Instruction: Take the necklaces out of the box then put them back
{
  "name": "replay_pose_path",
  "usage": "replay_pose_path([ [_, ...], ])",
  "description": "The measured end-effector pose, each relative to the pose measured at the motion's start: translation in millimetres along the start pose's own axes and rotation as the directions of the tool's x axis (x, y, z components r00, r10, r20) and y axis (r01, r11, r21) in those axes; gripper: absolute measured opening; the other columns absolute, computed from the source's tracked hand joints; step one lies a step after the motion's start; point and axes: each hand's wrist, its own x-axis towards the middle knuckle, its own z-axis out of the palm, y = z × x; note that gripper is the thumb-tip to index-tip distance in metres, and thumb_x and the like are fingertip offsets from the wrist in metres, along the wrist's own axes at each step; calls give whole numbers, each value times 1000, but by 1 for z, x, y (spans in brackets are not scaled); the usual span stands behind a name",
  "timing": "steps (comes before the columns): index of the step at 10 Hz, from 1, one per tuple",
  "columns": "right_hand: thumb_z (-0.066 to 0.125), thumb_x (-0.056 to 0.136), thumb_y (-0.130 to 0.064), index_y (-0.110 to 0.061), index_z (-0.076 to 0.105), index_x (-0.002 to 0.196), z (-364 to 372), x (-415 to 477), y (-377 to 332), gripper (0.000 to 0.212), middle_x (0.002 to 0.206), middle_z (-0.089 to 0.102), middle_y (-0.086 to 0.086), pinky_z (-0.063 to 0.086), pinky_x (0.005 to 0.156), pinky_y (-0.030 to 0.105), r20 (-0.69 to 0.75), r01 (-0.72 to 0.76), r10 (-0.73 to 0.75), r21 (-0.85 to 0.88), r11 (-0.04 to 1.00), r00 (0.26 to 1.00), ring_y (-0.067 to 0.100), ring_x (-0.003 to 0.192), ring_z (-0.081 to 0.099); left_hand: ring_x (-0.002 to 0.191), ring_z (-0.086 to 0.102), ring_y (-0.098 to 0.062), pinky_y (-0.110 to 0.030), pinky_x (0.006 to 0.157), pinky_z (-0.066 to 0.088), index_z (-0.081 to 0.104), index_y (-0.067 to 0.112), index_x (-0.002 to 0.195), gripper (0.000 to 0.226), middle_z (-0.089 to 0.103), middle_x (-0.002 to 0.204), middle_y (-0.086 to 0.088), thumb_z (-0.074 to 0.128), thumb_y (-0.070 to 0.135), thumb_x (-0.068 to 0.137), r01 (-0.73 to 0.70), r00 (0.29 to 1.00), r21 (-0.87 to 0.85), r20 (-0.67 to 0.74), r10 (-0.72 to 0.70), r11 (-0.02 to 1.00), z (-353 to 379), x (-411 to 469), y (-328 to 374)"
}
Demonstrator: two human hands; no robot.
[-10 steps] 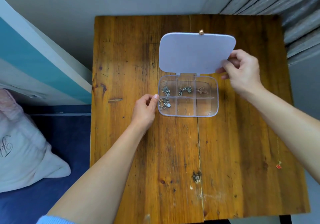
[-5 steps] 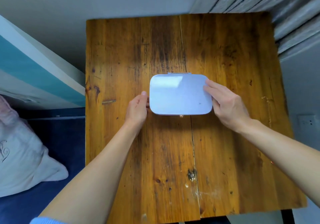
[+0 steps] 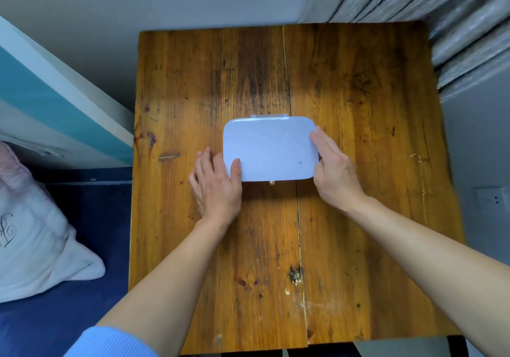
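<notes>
The box [image 3: 271, 147] lies closed in the middle of the wooden table [image 3: 345, 232], its pale lilac lid down and a small gold clasp [image 3: 271, 182] at its near edge. The necklaces are hidden under the lid. My left hand [image 3: 215, 188] rests at the box's left near corner, thumb pressed on the lid and fingers flat on the table. My right hand [image 3: 335, 169] holds the box's right edge, fingers straight along the side and thumb at the near right corner.
A white and teal panel [image 3: 63, 113] slants along the table's left side. A pale pillow [image 3: 36, 246] lies on a dark blue surface at lower left. Grey curtain folds [image 3: 441, 17] hang at the upper right. A wall socket [image 3: 489, 199] is at the right.
One second ago the lid stood open, with necklaces visible in the clear compartments. My right hand swung the lid down, and both hands now press on the closed box.
</notes>
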Motion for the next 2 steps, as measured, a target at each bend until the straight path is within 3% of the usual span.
replay_pose_path([
  [2, 40, 95, -1, -12, 34, 149, -6, 1, -1, 55, 160, 28, 2, 34, 113, 35, 17, -13, 13, 21, 1000, 1000, 24, 144, 31, 149, 14, -26, -44, 119, 8, 42, 9, 136, 76, 27, 157, -12, 6, 59, 91, 38, 998, -41, 45, -36, 998, -3, -3, 4],
])
